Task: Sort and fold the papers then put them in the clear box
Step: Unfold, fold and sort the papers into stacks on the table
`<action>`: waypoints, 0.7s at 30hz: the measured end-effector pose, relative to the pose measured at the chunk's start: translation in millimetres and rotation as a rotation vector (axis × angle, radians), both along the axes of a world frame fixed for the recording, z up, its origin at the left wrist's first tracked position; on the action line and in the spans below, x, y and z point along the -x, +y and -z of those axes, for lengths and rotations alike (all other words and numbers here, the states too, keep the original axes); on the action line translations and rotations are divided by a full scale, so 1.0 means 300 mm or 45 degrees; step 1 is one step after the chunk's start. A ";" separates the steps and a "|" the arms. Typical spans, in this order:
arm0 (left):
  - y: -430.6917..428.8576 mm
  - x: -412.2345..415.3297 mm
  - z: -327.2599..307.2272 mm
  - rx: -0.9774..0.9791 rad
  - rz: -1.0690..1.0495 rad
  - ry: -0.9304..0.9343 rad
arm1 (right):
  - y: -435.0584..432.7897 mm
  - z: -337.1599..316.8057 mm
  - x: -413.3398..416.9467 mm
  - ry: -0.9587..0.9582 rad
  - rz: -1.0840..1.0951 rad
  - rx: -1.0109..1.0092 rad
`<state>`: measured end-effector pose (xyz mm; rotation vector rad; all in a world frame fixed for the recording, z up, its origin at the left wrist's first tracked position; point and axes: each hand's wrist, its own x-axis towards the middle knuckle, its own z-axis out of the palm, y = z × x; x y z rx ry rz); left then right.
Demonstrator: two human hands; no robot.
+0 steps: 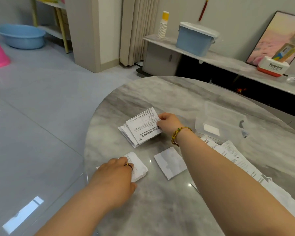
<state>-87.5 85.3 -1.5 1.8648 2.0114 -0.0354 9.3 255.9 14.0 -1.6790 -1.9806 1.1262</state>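
Sorting, I'd say: the right hand (pixel 167 123) pinches a printed leaflet (pixel 144 126) over the stack (pixel 126 134). The left hand (pixel 115 176) covers a folded paper (pixel 140 165), grip unclear. The clear box (pixel 228 116) waits.

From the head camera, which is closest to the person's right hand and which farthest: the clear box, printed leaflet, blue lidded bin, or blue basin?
1. Printed leaflet: pinched by the right hand, on the table.
2. Clear box: on the table, to the hand's right.
3. Blue lidded bin: on the shelf beyond the table.
4. Blue basin: on the floor, far left.
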 end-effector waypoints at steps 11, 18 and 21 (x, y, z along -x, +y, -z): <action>0.018 -0.024 -0.003 -0.002 -0.026 -0.006 | -0.001 0.078 0.035 -0.395 -0.073 -0.169; 0.021 -0.029 -0.009 -0.055 -0.042 -0.022 | -0.015 0.098 0.030 -0.543 -0.034 -0.425; 0.020 -0.031 -0.016 -0.074 -0.041 -0.024 | -0.020 0.085 0.021 -0.501 0.005 -0.466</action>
